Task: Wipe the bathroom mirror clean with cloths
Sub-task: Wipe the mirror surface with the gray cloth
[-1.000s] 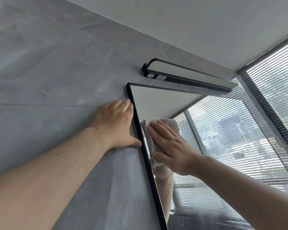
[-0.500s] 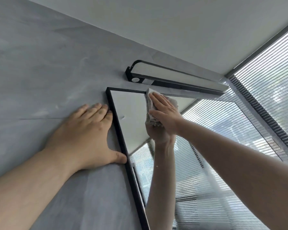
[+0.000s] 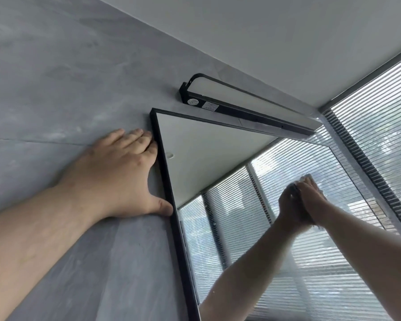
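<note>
Two hands up, both flat. Left hand [image 3: 116,172] at 9 o'clock in the view lies palm-down on the grey wall [image 3: 56,70], four fingers pressed together with the tips against the black frame [image 3: 169,188] of the mirror [image 3: 206,154], thumb splayed wide, its tip touching the frame lower down. Right hand [image 3: 310,200] at 4 o'clock presses on the glass, fingers straight and together as far as the motion blur lets me tell. The cloth [image 3: 308,176] is trapped between that palm and the mirror, right-of-centre on the glass; only a pale edge shows past the fingertips at the hand's 12 o'clock, plus a scrap near the wrist at its 6. The right forearm crosses the lower right corner of the glass and hides that part; its reflection [image 3: 252,262] runs up from 6 o'clock to meet the hand. Light bar [image 3: 252,98] is mounted just above the mirror's top edge at 12 to 1 o'clock, with a black housing and a white diffuser. Its near end carries a round sticker [image 3: 192,101] and a rectangular white label [image 3: 210,105]; the print is too small to read. Window blinds [image 3: 380,107] fill 2 to 4 o'clock, slats horizontal, and repeat in the glass. White ceiling [image 3: 264,31] at 12 o'clock. Small oval mark [image 3: 170,155] on the glass close to the frame; cannot tell whether it is a smudge or a reflection.
</note>
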